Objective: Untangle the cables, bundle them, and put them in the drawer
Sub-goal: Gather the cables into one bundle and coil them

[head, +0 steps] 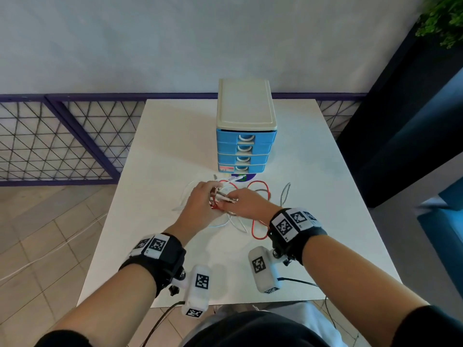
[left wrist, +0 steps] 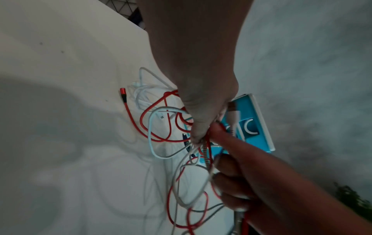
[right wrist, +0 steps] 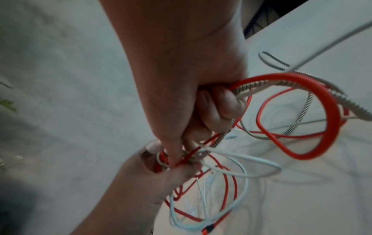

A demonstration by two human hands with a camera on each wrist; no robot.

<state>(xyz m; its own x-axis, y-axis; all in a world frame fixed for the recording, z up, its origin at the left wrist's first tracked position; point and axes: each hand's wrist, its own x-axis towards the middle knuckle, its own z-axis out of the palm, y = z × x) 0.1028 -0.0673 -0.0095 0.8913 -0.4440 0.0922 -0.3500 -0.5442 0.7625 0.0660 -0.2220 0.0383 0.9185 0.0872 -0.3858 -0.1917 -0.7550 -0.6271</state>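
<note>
A tangle of cables lies on the white table [head: 162, 146] in front of the blue drawer unit [head: 246, 146], whose drawers are all closed. The tangle holds a red cable [head: 260, 184], a white cable [head: 235, 225] and a grey braided cable [head: 284, 194]. My left hand [head: 204, 196] pinches the knot of the tangle from the left. My right hand [head: 240, 199] grips it from the right, its fingers [right wrist: 219, 103] curled round the braided cable [right wrist: 251, 85] and a red loop [right wrist: 332, 111]. The two hands meet at the knot [left wrist: 201, 139], lifted slightly off the table.
The drawer unit has a cream top [head: 245, 103] and stands at the middle back of the table. A dark round sticker [head: 244, 177] lies just before it. A purple mesh fence [head: 62, 136] runs behind, and a dark cabinet [head: 406, 121] stands to the right.
</note>
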